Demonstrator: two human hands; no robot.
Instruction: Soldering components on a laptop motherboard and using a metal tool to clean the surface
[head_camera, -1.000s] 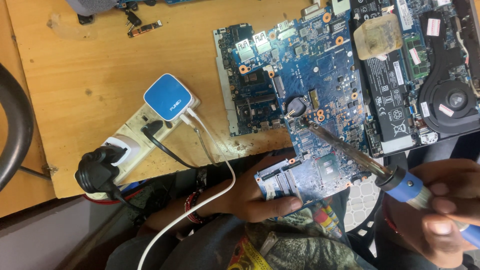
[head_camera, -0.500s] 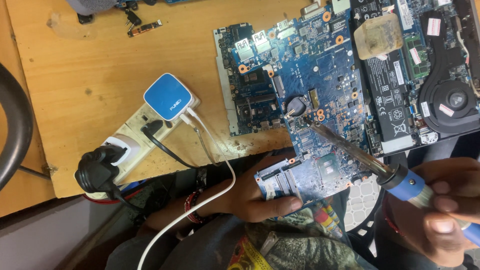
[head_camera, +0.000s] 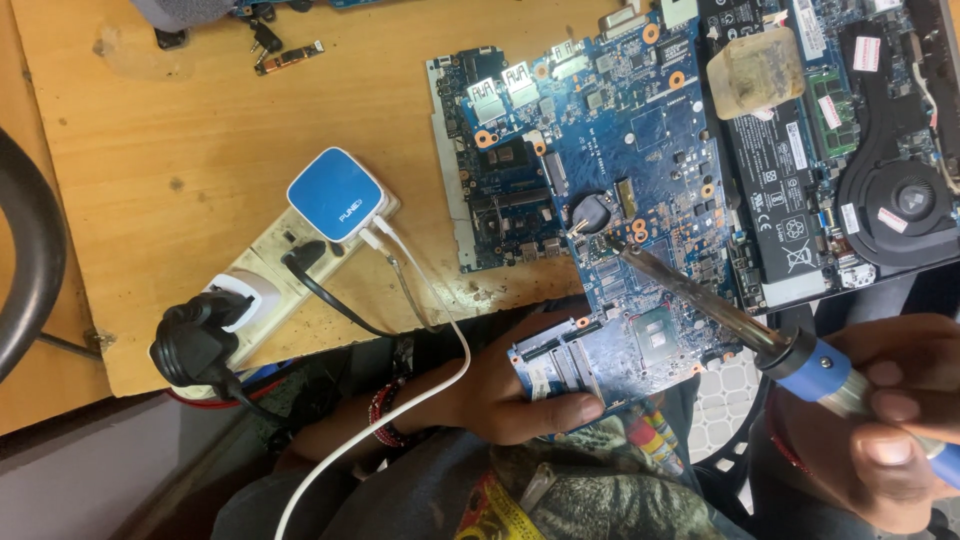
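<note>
A blue circuit board (head_camera: 640, 180) lies over the near edge of the wooden table (head_camera: 200, 150). My left hand (head_camera: 500, 390) grips its near corner from below, thumb across the edge. My right hand (head_camera: 890, 420) holds a soldering iron (head_camera: 720, 310) by its blue handle. The metal tip rests on the board next to a round black coin-cell holder (head_camera: 590, 212).
An opened laptop base (head_camera: 850, 140) with fan and battery lies at the right, a yellowish block (head_camera: 755, 70) on it. A white power strip (head_camera: 270, 280) carries a blue adapter (head_camera: 335, 193), a black plug and a white cable. Small parts (head_camera: 275, 50) lie at the far edge.
</note>
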